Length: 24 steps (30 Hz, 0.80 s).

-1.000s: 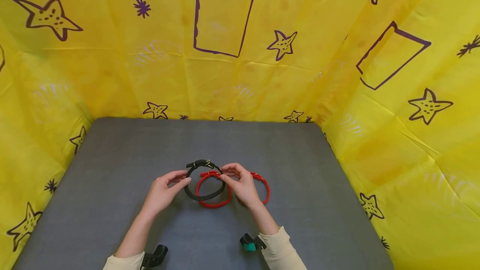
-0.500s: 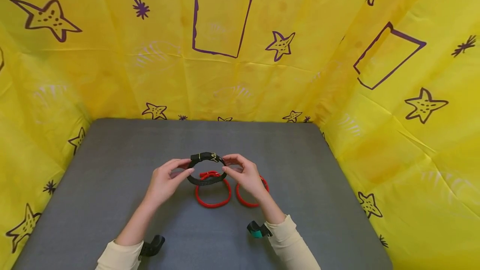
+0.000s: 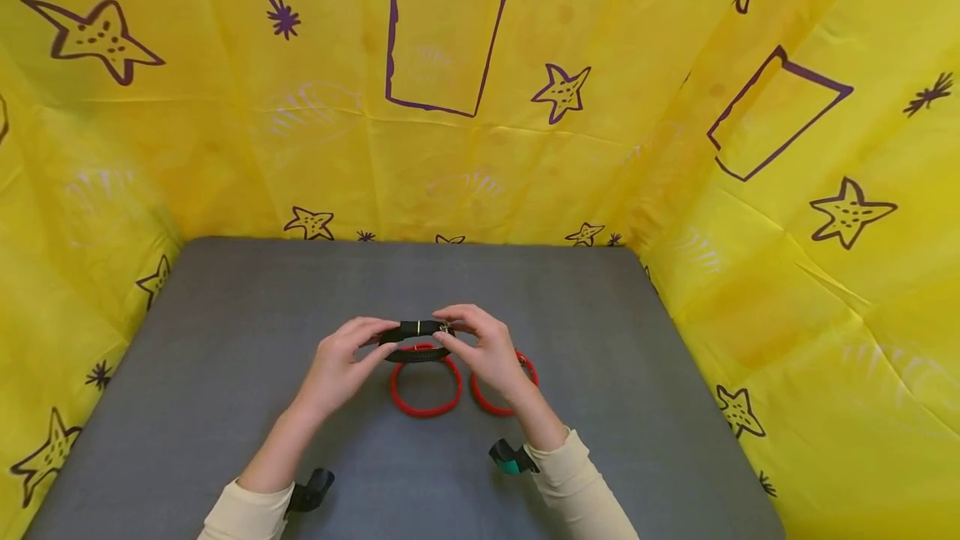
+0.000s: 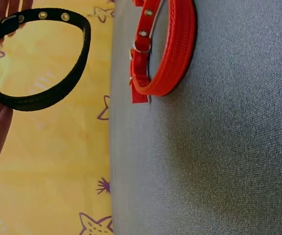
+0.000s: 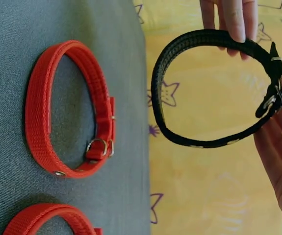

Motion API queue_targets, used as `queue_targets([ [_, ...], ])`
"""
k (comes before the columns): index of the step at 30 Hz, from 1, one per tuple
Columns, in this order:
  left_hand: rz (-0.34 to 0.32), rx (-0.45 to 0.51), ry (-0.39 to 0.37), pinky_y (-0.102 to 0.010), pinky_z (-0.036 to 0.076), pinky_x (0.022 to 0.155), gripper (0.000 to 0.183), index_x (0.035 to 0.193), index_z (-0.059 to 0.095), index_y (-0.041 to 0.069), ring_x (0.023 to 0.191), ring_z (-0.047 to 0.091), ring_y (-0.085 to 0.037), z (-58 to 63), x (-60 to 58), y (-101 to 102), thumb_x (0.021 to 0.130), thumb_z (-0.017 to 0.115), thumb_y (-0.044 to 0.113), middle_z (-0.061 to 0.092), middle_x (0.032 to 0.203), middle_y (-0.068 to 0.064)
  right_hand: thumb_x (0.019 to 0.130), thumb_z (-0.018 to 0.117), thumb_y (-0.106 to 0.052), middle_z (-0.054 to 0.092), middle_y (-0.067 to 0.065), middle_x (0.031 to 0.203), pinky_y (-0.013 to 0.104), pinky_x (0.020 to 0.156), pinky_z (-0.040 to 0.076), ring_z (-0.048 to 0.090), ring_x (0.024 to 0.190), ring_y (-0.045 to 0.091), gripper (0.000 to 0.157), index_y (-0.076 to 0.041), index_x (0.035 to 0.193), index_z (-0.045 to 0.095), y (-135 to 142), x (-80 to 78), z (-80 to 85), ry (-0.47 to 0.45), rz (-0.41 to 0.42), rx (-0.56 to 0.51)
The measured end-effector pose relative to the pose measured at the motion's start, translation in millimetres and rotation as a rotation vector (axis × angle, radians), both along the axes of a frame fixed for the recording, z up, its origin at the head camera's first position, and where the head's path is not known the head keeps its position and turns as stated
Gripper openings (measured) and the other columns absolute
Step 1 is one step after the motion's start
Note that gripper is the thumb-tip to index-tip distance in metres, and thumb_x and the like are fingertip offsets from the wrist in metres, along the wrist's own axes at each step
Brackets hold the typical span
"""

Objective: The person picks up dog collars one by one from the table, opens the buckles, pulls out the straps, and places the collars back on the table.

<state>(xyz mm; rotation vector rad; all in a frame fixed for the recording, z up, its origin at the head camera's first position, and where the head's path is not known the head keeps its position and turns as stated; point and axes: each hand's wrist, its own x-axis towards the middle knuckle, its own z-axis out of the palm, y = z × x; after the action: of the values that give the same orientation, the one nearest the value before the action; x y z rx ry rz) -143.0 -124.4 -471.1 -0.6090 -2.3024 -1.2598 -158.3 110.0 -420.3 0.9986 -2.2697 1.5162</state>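
Both hands hold a black buckled collar [image 3: 411, 328] above the table, one on each side. My left hand [image 3: 337, 363] pinches its left side between thumb and fingers. The right hand [image 3: 486, 350] pinches the other side by the metal buckle, which its fingers partly cover. In the right wrist view the black collar [image 5: 158, 93] is a closed loop with a D-ring and eyelets. Beneath and just beyond it, a red collar [image 3: 426, 412] stands on the table. A second red collar [image 3: 491, 409] is partly hidden behind the right hand and wrist.
The grey table [image 3: 262, 298] reaches back to a yellow cloth wall [image 3: 330, 165] printed with purple stars and outlines. More yellow cloth [image 3: 787, 315] rises along the right side, and also on the left. A black camera [image 3: 311, 490] is strapped to the left wrist, another [image 3: 512, 458] to the right.
The black collar has been lifted a little and tipped, so the head view now sees it nearly edge-on. Both hands rose with it, and the right forearm swung slightly right. The red collars stayed put.
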Motion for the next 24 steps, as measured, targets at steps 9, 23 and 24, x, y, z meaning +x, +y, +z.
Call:
queue_targets([
  [9,0.004,-0.053,0.012,-0.031,0.055,0.073,0.037,0.109,0.072,0.011,0.092,0.063,-0.015,-4.6,1.6,4,0.075,0.082,0.000,0.067,0.102,0.003,0.083,0.075,0.000,0.067,0.007,0.103,0.027,0.084,0.055,0.065,0.094,0.020,0.023,-0.004,0.106,0.069,4,-11.4,-30.9,0.105,-0.010,0.077],
  [23,-0.035,-0.156,0.022,-0.034,0.055,0.077,0.044,0.118,0.070,0.013,0.099,0.061,-0.012,6.9,9.4,12,0.076,0.084,0.021,0.067,0.109,0.005,0.088,0.073,-0.013,0.064,-0.005,0.108,0.017,0.077,0.046,0.055,0.089,0.012,0.025,-0.012,0.111,0.065,3,-8.7,-42.5,0.248,0.003,0.230],
  [24,-0.034,-0.164,0.034,-0.034,0.055,0.075,0.042,0.115,0.071,0.013,0.097,0.061,-0.011,6.9,9.4,12,0.076,0.084,0.021,0.067,0.107,0.006,0.088,0.073,-0.012,0.064,-0.005,0.109,0.019,0.076,0.047,0.054,0.089,0.012,0.025,-0.013,0.112,0.065,2,-8.3,-42.7,0.249,0.007,0.234],
])
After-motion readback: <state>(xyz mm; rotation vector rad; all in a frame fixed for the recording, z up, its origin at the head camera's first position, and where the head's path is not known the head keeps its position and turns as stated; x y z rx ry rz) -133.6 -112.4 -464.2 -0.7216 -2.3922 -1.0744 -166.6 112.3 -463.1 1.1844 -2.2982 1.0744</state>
